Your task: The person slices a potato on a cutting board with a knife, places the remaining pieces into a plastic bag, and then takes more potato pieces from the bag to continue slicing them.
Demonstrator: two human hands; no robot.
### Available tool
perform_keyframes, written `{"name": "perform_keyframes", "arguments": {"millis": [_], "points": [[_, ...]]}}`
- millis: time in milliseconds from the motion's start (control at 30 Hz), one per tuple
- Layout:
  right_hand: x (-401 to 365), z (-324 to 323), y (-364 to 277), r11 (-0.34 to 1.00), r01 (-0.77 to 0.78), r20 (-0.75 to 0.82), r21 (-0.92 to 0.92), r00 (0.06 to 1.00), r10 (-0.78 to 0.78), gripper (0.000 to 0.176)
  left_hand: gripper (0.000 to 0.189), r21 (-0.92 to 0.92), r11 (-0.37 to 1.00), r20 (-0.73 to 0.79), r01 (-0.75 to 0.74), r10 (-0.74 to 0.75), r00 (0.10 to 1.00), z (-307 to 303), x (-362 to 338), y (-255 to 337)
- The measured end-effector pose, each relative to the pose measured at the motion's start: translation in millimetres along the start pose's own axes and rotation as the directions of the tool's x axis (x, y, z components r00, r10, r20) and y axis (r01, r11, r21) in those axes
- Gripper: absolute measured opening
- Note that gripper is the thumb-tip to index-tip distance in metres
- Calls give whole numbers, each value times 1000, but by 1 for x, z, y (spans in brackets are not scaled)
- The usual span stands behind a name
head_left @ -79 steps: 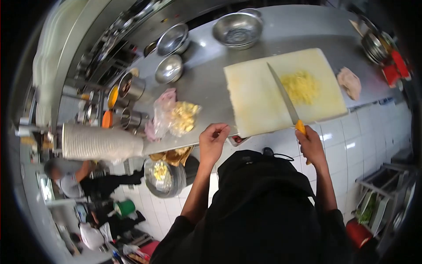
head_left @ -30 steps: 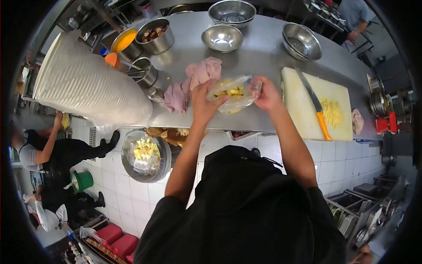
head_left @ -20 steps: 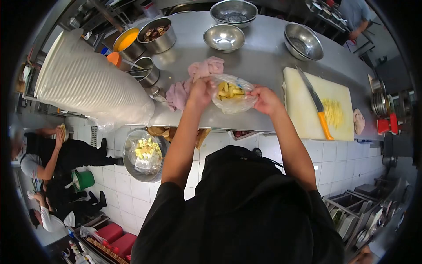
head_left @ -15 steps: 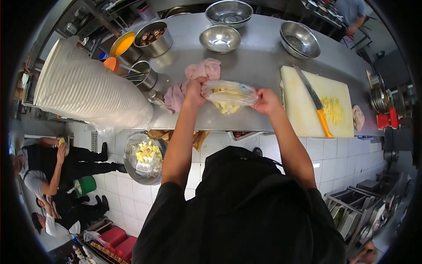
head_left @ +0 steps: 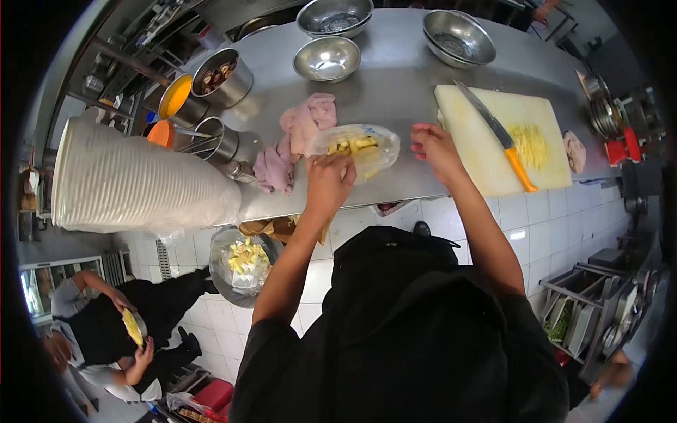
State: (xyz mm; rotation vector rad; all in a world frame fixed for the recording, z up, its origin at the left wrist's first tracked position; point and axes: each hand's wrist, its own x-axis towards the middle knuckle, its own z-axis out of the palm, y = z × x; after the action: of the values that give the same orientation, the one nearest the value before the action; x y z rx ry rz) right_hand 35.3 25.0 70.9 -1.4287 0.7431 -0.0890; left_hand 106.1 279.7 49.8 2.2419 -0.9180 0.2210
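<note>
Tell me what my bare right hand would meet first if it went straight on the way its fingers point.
Probably the clear plastic bag of yellow pieces, just across a small gap from your right hand; their relative heights are unclear from this single view.

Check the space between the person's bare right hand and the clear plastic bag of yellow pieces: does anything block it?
Nothing visible does. Only bare silver metal tabletop shows between the right hand and the clear plastic bag; the off-white rectangular cutting board lies on the hand's other side, away from the bag.
</note>
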Motion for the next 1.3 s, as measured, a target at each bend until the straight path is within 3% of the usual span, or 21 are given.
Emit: {"name": "perform_keyframes", "arguments": {"millis": [200, 300, 400, 500, 600, 900, 1133, 1300], "points": [[-32, -28, 1, 997, 53, -52, -52, 997, -55, 34, 13, 31, 996, 173, -80, 74, 982, -11, -22, 1], [-44, -35, 3, 994, 75, -73, -77, 994, -81, 34, 13, 97, 995, 178, -14, -3, 984, -6, -26, -10], [-54, -43, 15, 978, 144, -81, -152, 984, -157, 30, 7, -12, 983, 59, 181, -180, 982, -3, -20, -5], [-58, -53, 32, 965, 197, -84, -173, 973, -213, 29, 16, -48, 993, -14, 108, -109, 994, 1, -5, -6], [-66, -61, 42, 955, 231, -83, -186, 965, -250, 28, 27, 28, 999, 48, 41, -42, 998, 4, 4, -15], [-90, -80, 53, 959, 194, -70, -208, 975, -212, 27, 32, 118, 990, 294, 71, -103, 950, 7, -1, -24], [-91, -108, 47, 957, 177, -67, -229, 978, -197, 27, 28, 143, 984, 229, 104, -135, 964, 6, -4, -17], [-87, -157, 44, 910, 281, -120, -304, 937, -329, 26, 26, 177, 974, 140, 143, -169, 976, 13, -8, -12]]}}
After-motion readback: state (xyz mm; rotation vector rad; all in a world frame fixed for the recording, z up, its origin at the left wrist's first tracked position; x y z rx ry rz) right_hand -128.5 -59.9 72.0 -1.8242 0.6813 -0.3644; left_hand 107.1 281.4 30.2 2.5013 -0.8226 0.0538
